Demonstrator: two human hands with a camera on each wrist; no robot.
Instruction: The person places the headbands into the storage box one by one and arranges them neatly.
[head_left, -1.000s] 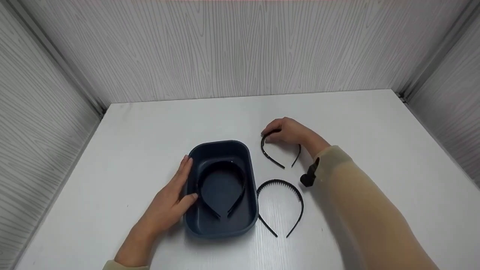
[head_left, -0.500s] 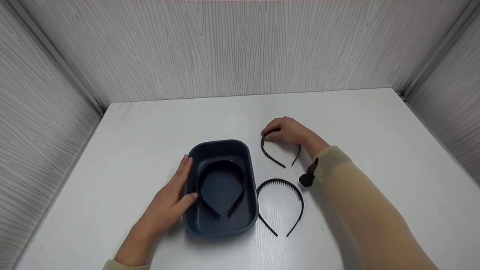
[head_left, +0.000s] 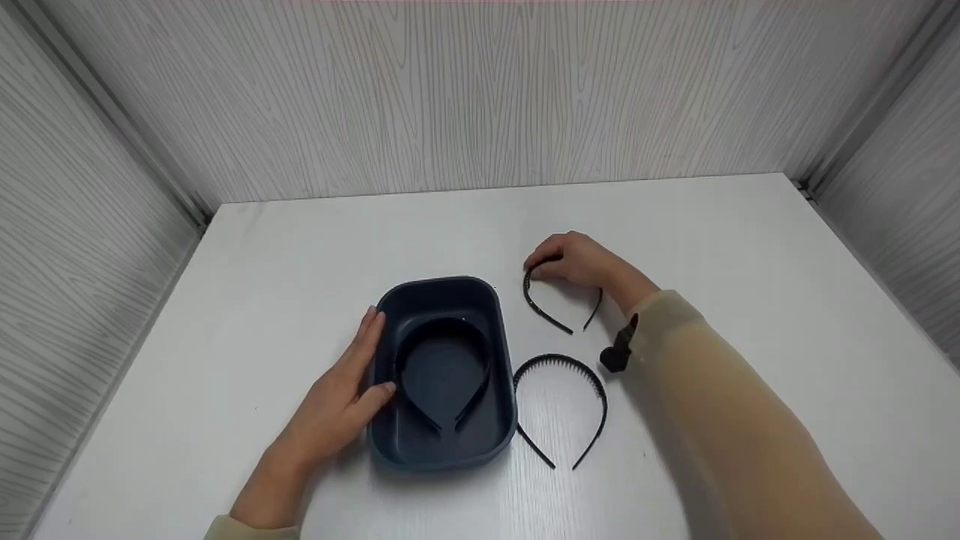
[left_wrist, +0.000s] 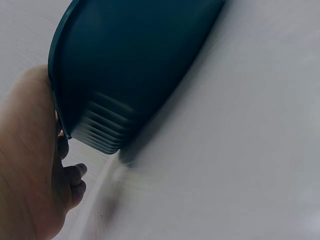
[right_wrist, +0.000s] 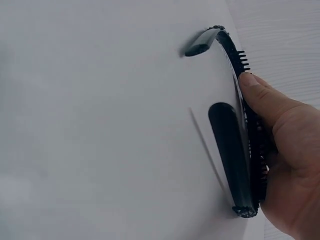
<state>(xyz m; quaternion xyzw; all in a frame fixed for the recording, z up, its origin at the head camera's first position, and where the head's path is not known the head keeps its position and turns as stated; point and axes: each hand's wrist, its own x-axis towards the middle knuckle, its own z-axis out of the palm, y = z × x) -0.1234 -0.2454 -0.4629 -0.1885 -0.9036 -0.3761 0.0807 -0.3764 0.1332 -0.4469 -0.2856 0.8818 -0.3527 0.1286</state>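
Headbands and bin are laid out on a white table [head_left: 675,225], enclosed by grey wood-grain walls [head_left: 480,97] at back and sides.

Dark blue bin [head_left: 442,457] is set left of centre, open side up. Its ribbed corner is seen in the left wrist view [left_wrist: 107,132].

Left hand [head_left: 341,401] is laid flat against the bin's left wall, fingers straight along the rim, thumb hooked at the edge; nothing is gripped.

Right hand [head_left: 577,261] is placed on the table behind and right of the bin, fingers curled down over the top arc of the far headband [head_left: 541,315]. In the right wrist view the fingers [right_wrist: 265,107] are seen pressed on the toothed band [right_wrist: 235,150], thumb side hidden, so a full pinch cannot be confirmed. A pale sleeve [head_left: 720,405] and a black wrist mount [head_left: 619,349] are seen behind the hand.

One plain black headband [head_left: 409,352] is lying inside the bin, ends toward the camera.

A toothed headband [head_left: 559,364] is lying flat on the table just right of the bin, between bin and sleeve, untouched.
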